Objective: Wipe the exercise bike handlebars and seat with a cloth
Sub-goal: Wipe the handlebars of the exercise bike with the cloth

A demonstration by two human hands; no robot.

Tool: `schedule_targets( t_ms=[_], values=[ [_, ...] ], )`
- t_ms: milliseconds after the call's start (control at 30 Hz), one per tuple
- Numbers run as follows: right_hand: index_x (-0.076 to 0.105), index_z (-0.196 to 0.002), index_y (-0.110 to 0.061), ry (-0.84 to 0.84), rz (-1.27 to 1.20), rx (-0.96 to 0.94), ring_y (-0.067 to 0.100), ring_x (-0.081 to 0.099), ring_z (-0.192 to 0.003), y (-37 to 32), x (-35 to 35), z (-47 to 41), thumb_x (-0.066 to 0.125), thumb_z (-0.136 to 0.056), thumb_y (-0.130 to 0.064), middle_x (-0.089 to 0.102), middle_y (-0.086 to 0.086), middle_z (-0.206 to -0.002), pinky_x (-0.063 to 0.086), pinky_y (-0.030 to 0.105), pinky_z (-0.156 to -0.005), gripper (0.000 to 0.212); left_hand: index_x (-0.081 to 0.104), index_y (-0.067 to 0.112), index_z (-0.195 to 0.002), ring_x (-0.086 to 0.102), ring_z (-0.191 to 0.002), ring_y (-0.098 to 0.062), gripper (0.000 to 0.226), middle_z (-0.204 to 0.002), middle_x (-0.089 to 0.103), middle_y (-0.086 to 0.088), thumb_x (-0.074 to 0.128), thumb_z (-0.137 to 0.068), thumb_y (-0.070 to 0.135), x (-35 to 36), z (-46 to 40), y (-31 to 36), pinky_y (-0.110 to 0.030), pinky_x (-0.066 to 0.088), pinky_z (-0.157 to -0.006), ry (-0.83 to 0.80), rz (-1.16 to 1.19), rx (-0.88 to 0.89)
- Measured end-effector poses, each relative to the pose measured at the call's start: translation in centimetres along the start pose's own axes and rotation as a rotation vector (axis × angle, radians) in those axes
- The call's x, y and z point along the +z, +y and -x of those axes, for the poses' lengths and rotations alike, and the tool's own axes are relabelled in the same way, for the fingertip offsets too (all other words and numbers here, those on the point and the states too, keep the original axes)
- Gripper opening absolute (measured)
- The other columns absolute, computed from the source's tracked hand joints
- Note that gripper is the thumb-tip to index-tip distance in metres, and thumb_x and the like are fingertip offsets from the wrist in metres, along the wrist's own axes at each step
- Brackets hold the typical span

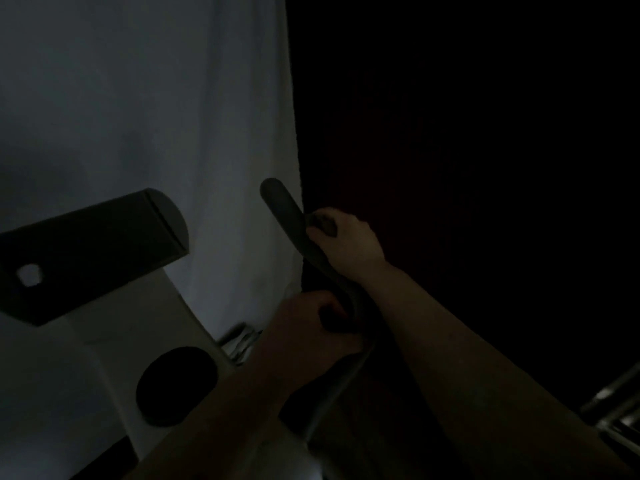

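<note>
Two hands are on the same handlebar (294,230), and the dim light is my first worry: I can barely see the cloth (341,320), so I could easily miss patches of the grip or wipe the same stretch twice.

My right hand (341,237) is curled round the bar just below its rounded far tip, steadying it. My left hand (308,327) is nearer to me, fingers wrapped round the bar's lower bend; a dark bunched shape under those fingers looks like the cloth, though in this light I can't be sure where cloth ends and bar begins.

What could go wrong from here, as I judge it: if my left hand slides up, it will run into my right, leaving the part under my right palm unwiped unless I shift that hold. A loose grip could also let the cloth slip off the curve and drop out of sight into the dark.

The second handlebar (104,244) sticks out well to the left, untouched by either hand. The seat isn't in view. A pale curtain (173,116) hangs beyond the bars, and a black knob (176,386) sits on the light frame (138,323) near my left forearm.
</note>
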State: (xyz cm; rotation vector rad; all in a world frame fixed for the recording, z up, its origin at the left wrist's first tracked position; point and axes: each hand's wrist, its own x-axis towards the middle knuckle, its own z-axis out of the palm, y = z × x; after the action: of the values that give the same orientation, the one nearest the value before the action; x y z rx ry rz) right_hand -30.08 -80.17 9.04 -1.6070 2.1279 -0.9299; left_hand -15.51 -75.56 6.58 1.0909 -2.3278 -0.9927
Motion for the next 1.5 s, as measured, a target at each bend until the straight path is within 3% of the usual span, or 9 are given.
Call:
schedule_targets(
  t_ms=[100, 267, 467, 633, 767, 900, 1033, 1367, 1500],
  values=[
    [0.053, -0.128, -0.033, -0.036, 0.024, 0.015, 0.023, 0.057, -0.11, 1.2, -0.5, 1.8, 0.052, -0.093, -0.042, 0.06, 0.0, -0.125, 0.047, 0.03, -0.088, 0.036, 0.065, 0.023, -0.081, 0.06, -0.07, 0.0, 0.025, -0.079, 0.066, 0.008, 0.075, -0.07, 0.044, 0.2, 0.2, -0.1, -0.025, 0.05, -0.068, 0.015, 0.038, 0.007],
    [0.059, -0.118, -0.027, -0.066, 0.009, 0.092, 0.022, 0.059, -0.101, 1.0, -1.3, 1.6, 0.049, -0.093, -0.042, 0.062, 0.001, -0.116, 0.049, 0.033, -0.087, 0.03, 0.064, 0.027, -0.076, 0.058, -0.068, 0.004, 0.021, -0.072, 0.064, 0.012, 0.077, -0.068, 0.041, 0.2, 0.0, 0.1, -0.011, 0.043, -0.056, 0.02, 0.032, -0.007],
    [0.055, -0.12, -0.04, 0.123, 0.083, 0.085, 0.017, 0.061, -0.095, 2.9, -0.8, 6.4, 0.05, -0.093, -0.037, 0.064, -0.008, -0.109, 0.043, 0.027, -0.073, 0.027, 0.066, 0.026, -0.078, 0.061, -0.068, 0.001, 0.017, -0.077, 0.066, 0.009, 0.076, -0.068, 0.036, -0.1, 0.3, 0.4, -0.028, 0.052, -0.067, -0.003, 0.08, -0.019],
    [0.057, -0.121, -0.037, 0.236, -0.197, 0.194, 0.01, 0.06, -0.098, 2.4, 0.6, 6.3, 0.053, -0.093, -0.035, 0.063, -0.01, -0.114, 0.044, 0.021, -0.068, 0.028, 0.067, 0.027, -0.079, 0.06, -0.069, 0.003, 0.016, -0.08, 0.066, 0.011, 0.076, -0.069, 0.034, -0.1, 0.2, 0.4, -0.025, 0.052, -0.068, -0.016, 0.072, -0.053],
    [0.054, -0.125, -0.041, 0.406, -0.084, 0.04, 0.002, 0.055, -0.107, 2.8, 1.5, 11.0, 0.057, -0.092, -0.03, 0.056, -0.017, -0.122, 0.043, 0.015, -0.079, 0.035, 0.067, 0.02, -0.081, 0.061, -0.068, -0.004, 0.017, -0.079, 0.066, 0.005, 0.075, -0.069, 0.031, -0.3, 0.4, 0.8, -0.032, 0.052, -0.068, -0.021, 0.09, -0.051],
    [0.061, -0.12, -0.033, 0.349, -0.237, 0.082, 0.007, 0.055, -0.108, 3.3, 1.7, 9.7, 0.059, -0.091, -0.031, 0.059, -0.009, -0.118, 0.046, 0.02, -0.084, 0.029, 0.067, 0.011, -0.089, 0.062, -0.073, -0.012, 0.023, -0.086, 0.067, -0.004, 0.074, -0.073, 0.026, -0.3, 0.3, 0.7, -0.029, 0.048, -0.067, -0.032, 0.062, -0.034],
    [0.067, -0.112, -0.028, 0.317, 0.083, -0.174, 0.007, 0.033, -0.106, 4.0, 0.9, 12.4, 0.064, -0.088, -0.033, 0.044, -0.005, -0.115, 0.027, 0.009, -0.077, 0.024, 0.066, 0.008, -0.09, 0.059, -0.07, -0.012, 0.028, -0.086, 0.067, -0.008, 0.076, -0.073, 0.028, -0.3, 0.6, 0.9, -0.024, 0.046, -0.061, -0.056, 0.048, -0.02],
    [0.068, -0.099, -0.026, 0.041, 0.288, -0.085, 0.015, 0.041, -0.109, 1.9, -0.8, 10.6, 0.065, -0.083, -0.046, 0.042, -0.003, -0.105, 0.042, 0.029, -0.082, 0.026, 0.07, 0.011, -0.088, 0.063, -0.069, -0.02, 0.035, -0.078, 0.067, -0.006, 0.07, -0.073, 0.044, -2.3, 3.0, 0.5, -0.037, 0.051, -0.067, -0.186, -0.255, 0.001],
    [0.069, -0.105, -0.026, 0.388, 0.021, 0.051, 0.019, 0.04, -0.11, 1.7, 1.6, 12.4, 0.066, -0.086, -0.036, 0.045, 0.0, -0.111, 0.036, 0.025, -0.082, 0.022, 0.069, 0.021, -0.096, 0.062, -0.073, -0.006, 0.032, -0.085, 0.067, 0.006, 0.071, -0.075, 0.046, -3.2, 5.7, -0.4, -0.032, 0.053, -0.07, -0.23, -0.304, 0.049]
  ],
)
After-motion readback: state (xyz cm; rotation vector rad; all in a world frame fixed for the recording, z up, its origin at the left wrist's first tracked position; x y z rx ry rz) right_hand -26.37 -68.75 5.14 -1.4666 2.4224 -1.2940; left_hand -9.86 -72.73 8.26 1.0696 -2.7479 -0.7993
